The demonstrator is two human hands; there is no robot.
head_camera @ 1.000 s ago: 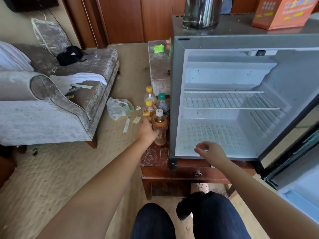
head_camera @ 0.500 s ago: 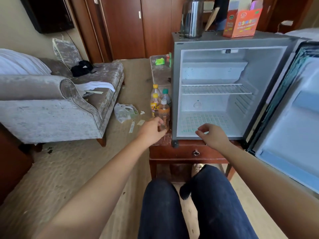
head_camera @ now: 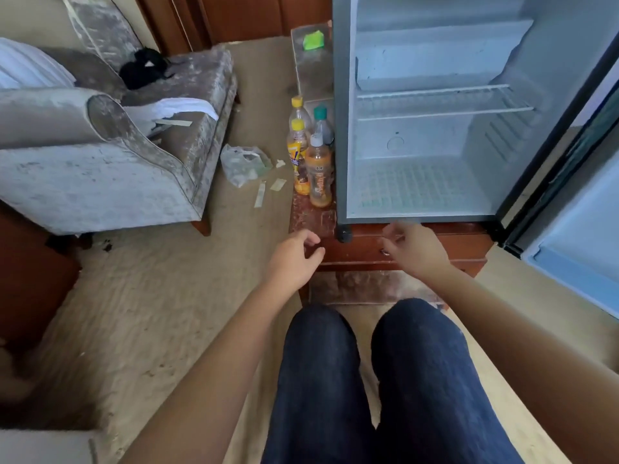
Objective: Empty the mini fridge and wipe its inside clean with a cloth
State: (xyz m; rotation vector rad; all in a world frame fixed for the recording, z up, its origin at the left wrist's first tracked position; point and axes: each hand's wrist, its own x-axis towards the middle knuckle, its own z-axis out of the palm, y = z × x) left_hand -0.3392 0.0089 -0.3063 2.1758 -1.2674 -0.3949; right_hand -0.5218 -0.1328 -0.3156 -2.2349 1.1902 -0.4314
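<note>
The grey mini fridge [head_camera: 418, 145] stands open and bare on the dark wooden table [head_camera: 465, 244], plastic bottles [head_camera: 320, 172] just left of it. Left hand [head_camera: 294, 259] and right hand [head_camera: 413, 249] hover at the table's edge, fingers loosely curled, holding nothing. Its smooth walls should wipe easily; the white wire shelf [head_camera: 435, 102] looks light, liftable by its front rail

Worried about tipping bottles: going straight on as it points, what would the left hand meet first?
Likely the front corner of the wooden table, ahead of the left hand; the nearest orange bottle stands farther back. Depth is unclear.
</note>
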